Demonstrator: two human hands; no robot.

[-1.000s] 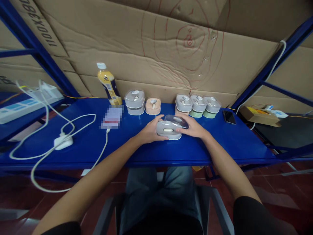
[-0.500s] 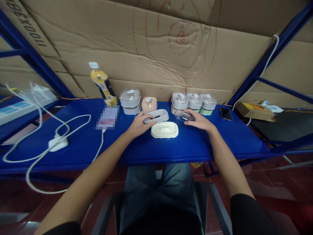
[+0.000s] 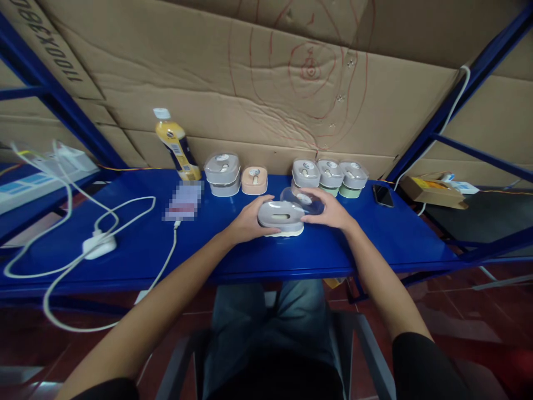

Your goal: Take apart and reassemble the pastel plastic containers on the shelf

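Head view: over the smooth blue table [image 3: 333, 250], the left hand [image 3: 249, 222] grasps a grey oval slotted plastic shell [image 3: 270, 210] by its nine-o'clock end; the right hand [image 3: 331, 210] grips a clear plastic cover [image 3: 296, 195] at the shell's two o'clock. A cream plastic rim [image 3: 287, 234] shows beneath, at six.

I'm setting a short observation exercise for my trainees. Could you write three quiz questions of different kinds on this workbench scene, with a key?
1. True or false: as pictured, the bottle stands to the left of the peach box.
2. Which thing does the person's left hand grip?
A) the phone
B) the grey slotted cover
C) the bottle
3. How many grey-topped stacks stand in the back row to the right of the peach box?

Key: 1. True. 2. B. 3. Three.
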